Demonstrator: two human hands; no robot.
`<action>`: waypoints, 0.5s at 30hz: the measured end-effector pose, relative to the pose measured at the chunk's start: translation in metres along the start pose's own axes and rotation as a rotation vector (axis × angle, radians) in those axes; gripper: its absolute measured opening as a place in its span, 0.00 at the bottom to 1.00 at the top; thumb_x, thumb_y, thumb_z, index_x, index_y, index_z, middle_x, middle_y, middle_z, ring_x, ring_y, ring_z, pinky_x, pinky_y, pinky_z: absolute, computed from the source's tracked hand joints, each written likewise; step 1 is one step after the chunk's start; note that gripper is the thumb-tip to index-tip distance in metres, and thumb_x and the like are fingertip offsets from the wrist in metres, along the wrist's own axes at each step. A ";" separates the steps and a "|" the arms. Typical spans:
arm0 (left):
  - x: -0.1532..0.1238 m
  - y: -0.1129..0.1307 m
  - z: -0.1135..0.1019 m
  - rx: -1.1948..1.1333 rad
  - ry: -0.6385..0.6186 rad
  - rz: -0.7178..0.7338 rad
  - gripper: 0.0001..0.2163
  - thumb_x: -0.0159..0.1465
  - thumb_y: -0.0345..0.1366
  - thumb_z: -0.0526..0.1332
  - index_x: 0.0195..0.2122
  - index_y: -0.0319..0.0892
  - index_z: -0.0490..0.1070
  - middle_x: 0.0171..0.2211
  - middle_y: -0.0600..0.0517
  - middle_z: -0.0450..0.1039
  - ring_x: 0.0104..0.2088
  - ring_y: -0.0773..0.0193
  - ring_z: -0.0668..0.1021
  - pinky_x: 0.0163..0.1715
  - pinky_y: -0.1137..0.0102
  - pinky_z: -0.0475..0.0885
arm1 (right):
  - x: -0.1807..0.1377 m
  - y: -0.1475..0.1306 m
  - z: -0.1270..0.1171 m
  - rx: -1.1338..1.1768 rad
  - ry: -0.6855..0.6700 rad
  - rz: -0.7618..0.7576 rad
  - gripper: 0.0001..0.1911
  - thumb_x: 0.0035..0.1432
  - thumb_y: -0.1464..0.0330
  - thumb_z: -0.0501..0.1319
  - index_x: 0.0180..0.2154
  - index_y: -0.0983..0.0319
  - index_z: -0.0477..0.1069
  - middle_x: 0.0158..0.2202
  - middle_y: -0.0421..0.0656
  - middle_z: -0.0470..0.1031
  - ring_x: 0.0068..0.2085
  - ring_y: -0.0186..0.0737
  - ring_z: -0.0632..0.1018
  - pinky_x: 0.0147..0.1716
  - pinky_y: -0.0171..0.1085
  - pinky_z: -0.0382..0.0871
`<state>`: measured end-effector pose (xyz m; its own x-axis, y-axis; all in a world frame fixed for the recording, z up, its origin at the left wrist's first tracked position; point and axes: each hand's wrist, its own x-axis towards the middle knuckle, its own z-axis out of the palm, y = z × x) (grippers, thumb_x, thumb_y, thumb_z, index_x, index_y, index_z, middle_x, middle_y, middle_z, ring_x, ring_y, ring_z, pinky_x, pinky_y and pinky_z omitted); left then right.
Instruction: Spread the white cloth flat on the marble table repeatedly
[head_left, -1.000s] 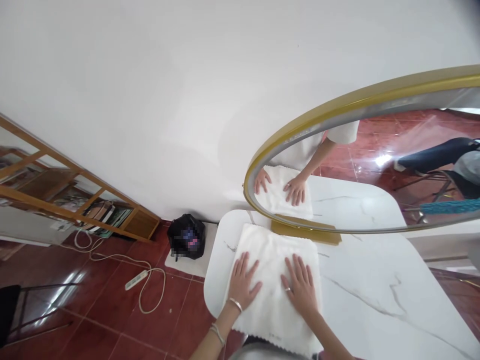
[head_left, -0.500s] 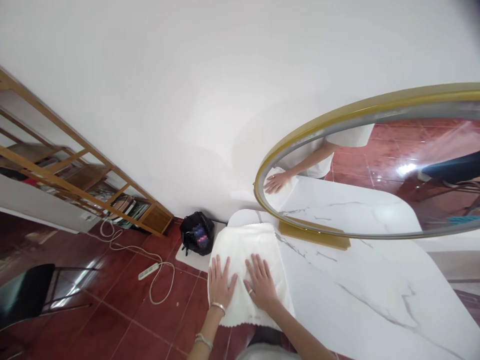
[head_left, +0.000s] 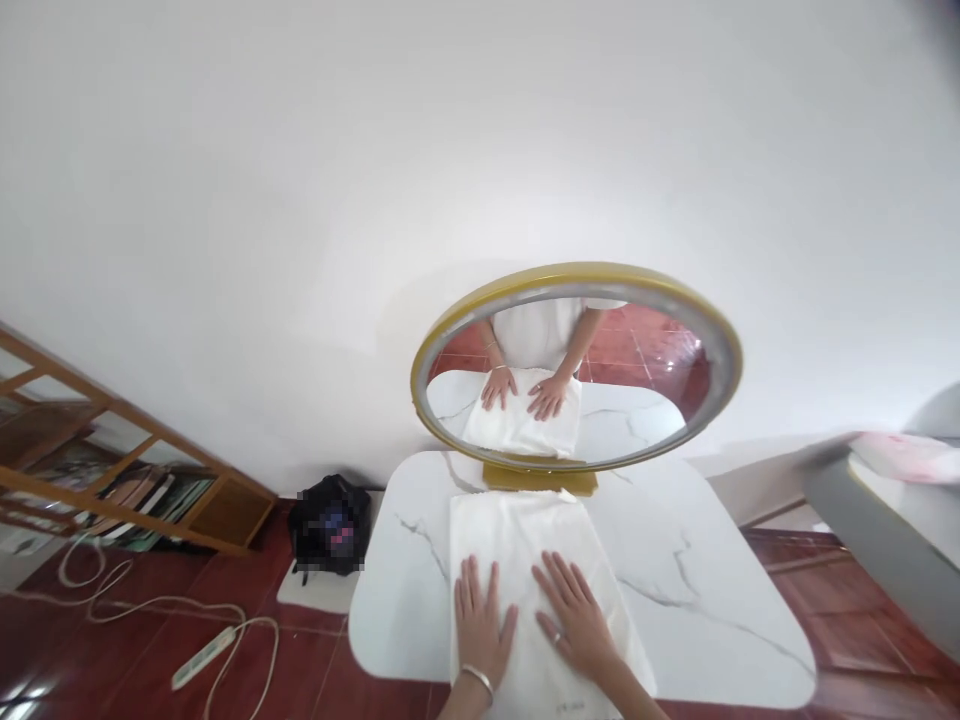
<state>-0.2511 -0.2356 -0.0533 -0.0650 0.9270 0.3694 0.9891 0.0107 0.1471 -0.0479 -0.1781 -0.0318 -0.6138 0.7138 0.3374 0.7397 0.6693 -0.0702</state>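
A white cloth (head_left: pixel 517 540) lies spread over the middle of a white marble-patterned table (head_left: pixel 405 600), its near edge reaching the front. Flat on the cloth's left part rests my left hand (head_left: pixel 481 620), fingers spread, a bracelet at the wrist. My right hand (head_left: pixel 576 615), with a ring on one finger, presses flat on the right part, fingers stretched out. Neither hand grips anything. Just behind the cloth stands an oval gold-framed mirror (head_left: pixel 637 390) on a gold base (head_left: pixel 540 478), reflecting both hands and the cloth.
A black bag (head_left: pixel 330 525) sits on the floor left of the table. A power strip (head_left: pixel 202 658) with a long cord lies on red tiles (head_left: pixel 300 665). Wooden shelves (head_left: pixel 232 510) hold books at the left. Another table edge (head_left: pixel 900 520) juts in at the right.
Both hands and the cloth have shifted right across the table, from its left end to its middle. The view has turned, so the whole mirror now shows.
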 end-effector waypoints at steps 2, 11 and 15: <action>0.001 0.019 0.016 -0.050 -0.040 0.036 0.32 0.60 0.42 0.58 0.65 0.51 0.50 0.66 0.46 0.49 0.64 0.47 0.57 0.56 0.53 0.61 | -0.024 0.024 -0.009 -0.013 -0.006 0.021 0.33 0.63 0.57 0.52 0.66 0.57 0.45 0.66 0.44 0.50 0.65 0.48 0.57 0.58 0.48 0.58; 0.127 0.065 0.029 -0.284 -0.306 -0.226 0.26 0.58 0.31 0.55 0.60 0.41 0.59 0.56 0.41 0.65 0.53 0.52 0.71 0.50 0.60 0.67 | -0.094 0.078 0.003 -0.026 0.192 0.054 0.38 0.58 0.52 0.56 0.66 0.53 0.46 0.60 0.44 0.64 0.57 0.48 0.70 0.49 0.44 0.69; 0.172 0.071 0.006 -0.385 -0.532 -0.244 0.20 0.56 0.30 0.59 0.51 0.43 0.66 0.45 0.46 0.73 0.44 0.59 0.77 0.42 0.68 0.70 | -0.097 0.085 0.018 0.051 0.189 0.064 0.34 0.56 0.53 0.58 0.63 0.50 0.55 0.57 0.43 0.68 0.54 0.49 0.73 0.47 0.45 0.72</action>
<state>-0.1908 -0.0731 0.0148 -0.1083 0.9736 -0.2009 0.8308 0.1996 0.5195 0.0696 -0.1865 -0.0877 -0.4998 0.7068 0.5007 0.7577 0.6369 -0.1427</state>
